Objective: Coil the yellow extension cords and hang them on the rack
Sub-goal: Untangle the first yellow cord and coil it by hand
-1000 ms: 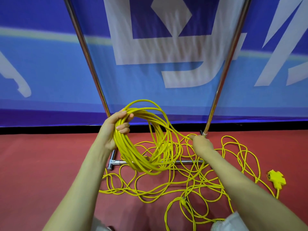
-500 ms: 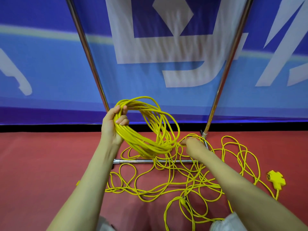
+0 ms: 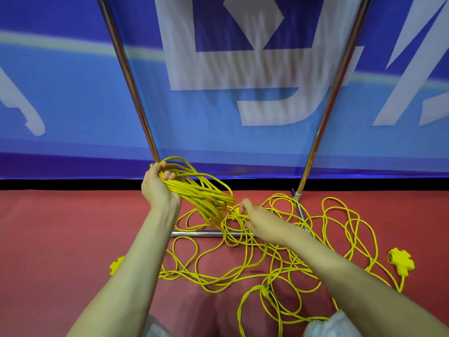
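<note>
My left hand point(image 3: 159, 188) grips a coil of yellow extension cord point(image 3: 201, 193), held above the red floor in front of the rack's left pole point(image 3: 128, 76). The coil now lies flattened and slopes down to the right. My right hand point(image 3: 257, 221) pinches a strand of the cord right below the coil's lower end. The loose yellow cord point(image 3: 323, 242) lies tangled on the floor over the rack's bottom bar point(image 3: 194, 233). A yellow multi-socket end point(image 3: 401, 261) lies at the far right, another yellow end piece point(image 3: 116, 263) peeks out beside my left forearm.
The metal rack has a second slanted pole point(image 3: 340, 76) on the right with a foot bar point(image 3: 300, 207). A blue banner point(image 3: 243, 93) hangs behind it. Red floor point(image 3: 60, 239) spreads to the left. My knees point(image 3: 323, 324) show at the bottom edge.
My left hand tilted the coil, so its round loop collapsed into a flat bundle sloping down right. My right hand moved left and up with a strand, close to the coil's lower end.
</note>
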A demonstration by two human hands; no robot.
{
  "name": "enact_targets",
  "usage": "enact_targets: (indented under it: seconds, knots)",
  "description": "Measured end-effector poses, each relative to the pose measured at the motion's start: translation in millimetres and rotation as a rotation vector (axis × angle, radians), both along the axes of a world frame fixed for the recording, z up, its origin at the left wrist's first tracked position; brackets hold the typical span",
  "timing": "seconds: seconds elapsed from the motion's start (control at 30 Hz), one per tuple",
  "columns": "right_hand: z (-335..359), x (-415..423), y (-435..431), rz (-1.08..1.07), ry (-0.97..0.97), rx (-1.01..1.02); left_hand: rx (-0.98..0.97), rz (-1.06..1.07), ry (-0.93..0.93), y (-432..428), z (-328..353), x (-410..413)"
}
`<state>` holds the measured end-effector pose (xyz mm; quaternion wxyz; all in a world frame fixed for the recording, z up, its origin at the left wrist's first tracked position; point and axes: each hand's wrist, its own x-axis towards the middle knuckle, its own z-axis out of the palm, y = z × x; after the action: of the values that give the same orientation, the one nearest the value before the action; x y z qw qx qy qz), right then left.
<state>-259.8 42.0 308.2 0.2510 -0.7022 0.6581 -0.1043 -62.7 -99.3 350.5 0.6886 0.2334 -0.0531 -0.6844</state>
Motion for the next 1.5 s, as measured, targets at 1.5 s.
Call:
enact_targets:
  seconds: [1.5]
  knots:
    - [47.5,-5.1,-6.2,-0.04,-0.198,-0.137,0.278,-0.456,-0.16,3.1,15.4,-6.9]
